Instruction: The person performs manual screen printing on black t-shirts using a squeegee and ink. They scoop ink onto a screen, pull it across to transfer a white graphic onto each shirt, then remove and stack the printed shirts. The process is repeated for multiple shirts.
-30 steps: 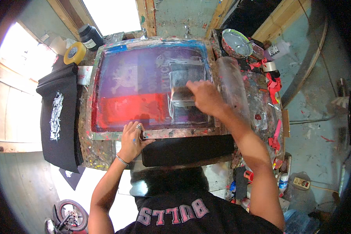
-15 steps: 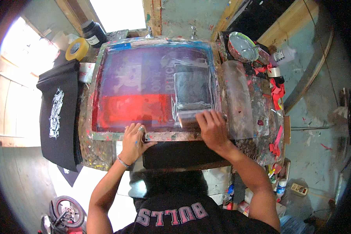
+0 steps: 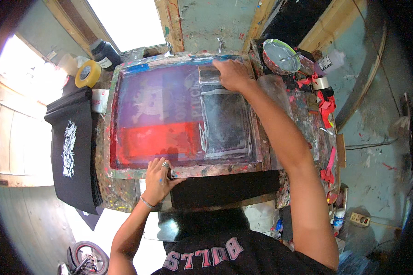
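Printing screen (image 3: 183, 114) with a paint-stained frame (image 3: 197, 172), lying flat on the worktable (image 3: 117, 190) in front of me. On its left lies a stack of black cloth (image 3: 85, 158) with a white print; behind that are a yellow roll of tape (image 3: 94, 76) and a black jar (image 3: 104, 53). My left hand (image 3: 158, 181) rests on the frame's near edge, fingers close together, thumb spread away; how hard it presses I cannot tell. Near it on the screen is a red patch (image 3: 156, 142), and black cloth also shows below the frame. Farther right is a grey ink patch (image 3: 227, 121) with pale, streaky edges. At its far end sits a squeegee (image 3: 209, 74), pinched at its right end by my right hand (image 3: 232, 74). The step in hand looks like spreading ink along this strip; the next move, I judge, calls for an even, straight pull towards me with the frame held steady. Farthest right are a bowl (image 3: 270, 63) of grey ink, a white roll of tape (image 3: 320, 84) and red strips (image 3: 326, 105)
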